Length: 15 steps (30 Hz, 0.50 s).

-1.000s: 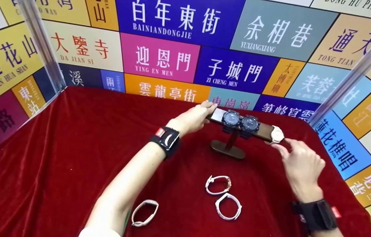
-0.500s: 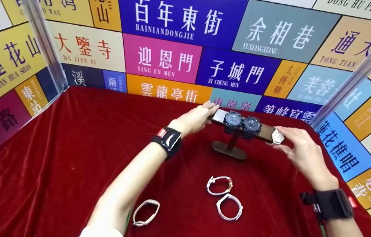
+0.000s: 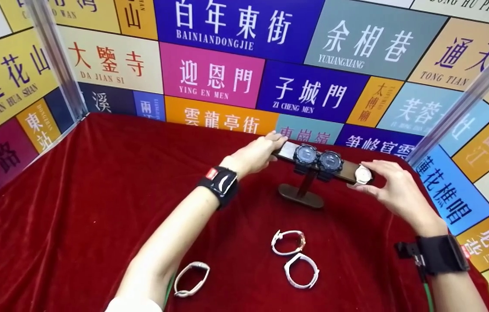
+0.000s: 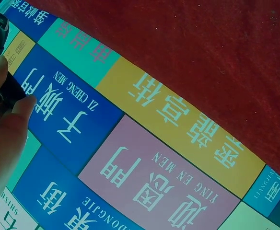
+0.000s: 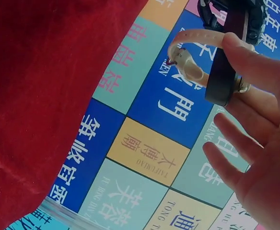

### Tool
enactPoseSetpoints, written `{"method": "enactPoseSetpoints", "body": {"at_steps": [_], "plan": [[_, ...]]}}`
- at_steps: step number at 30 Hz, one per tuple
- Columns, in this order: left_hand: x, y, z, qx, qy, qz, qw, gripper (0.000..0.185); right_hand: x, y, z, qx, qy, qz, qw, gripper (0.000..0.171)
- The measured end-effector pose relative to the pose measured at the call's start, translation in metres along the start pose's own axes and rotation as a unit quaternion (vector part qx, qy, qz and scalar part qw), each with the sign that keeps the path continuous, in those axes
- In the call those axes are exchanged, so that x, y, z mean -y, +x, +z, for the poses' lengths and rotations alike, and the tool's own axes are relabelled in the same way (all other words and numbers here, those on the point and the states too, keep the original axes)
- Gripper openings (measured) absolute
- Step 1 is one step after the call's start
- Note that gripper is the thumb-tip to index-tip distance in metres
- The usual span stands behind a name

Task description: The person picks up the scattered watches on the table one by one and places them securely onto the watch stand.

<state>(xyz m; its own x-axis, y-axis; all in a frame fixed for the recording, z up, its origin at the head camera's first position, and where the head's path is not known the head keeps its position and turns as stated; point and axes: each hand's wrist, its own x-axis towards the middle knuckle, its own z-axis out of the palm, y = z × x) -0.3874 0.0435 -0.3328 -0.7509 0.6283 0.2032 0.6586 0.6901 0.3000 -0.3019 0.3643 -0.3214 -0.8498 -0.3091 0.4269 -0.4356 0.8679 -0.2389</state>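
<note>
A person's left hand [image 3: 256,152] gripped the stand's crossbar [image 3: 287,151] at its 9 o'clock end while the right hand [image 3: 394,193] pinched a pale watch [image 3: 363,174] at 3 o'clock, apparently seating it. Sliding it inward seemed next. Two dark watches [image 3: 317,159] sat mounted; three pale bands [image 3: 288,242] lay on the red cloth [image 3: 75,208] at 6 o'clock.

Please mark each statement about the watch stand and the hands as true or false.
1. Two dark watches sit on the stand. True.
2. The left hand lies flat on the cloth. False: it grips the bar's left end.
3. Three loose watches lie on the red cloth. True.
4. The right hand holds a black watch. False: it pinches the white watch at the bar's right end.
</note>
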Motion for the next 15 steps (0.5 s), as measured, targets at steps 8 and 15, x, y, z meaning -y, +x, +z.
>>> {"method": "enactPoseSetpoints", "body": {"at_steps": [8,15], "plan": [[-0.001,-0.001,0.0,0.01,0.014,-0.003,0.9998,0.059,-0.002,0.006,0.003,0.009,0.013,-0.012,1.0,0.058],[-0.002,0.0,-0.001,0.011,0.017,-0.01,0.9997,0.06,0.003,0.014,0.009,0.006,0.016,-0.03,0.999,0.058]]}}
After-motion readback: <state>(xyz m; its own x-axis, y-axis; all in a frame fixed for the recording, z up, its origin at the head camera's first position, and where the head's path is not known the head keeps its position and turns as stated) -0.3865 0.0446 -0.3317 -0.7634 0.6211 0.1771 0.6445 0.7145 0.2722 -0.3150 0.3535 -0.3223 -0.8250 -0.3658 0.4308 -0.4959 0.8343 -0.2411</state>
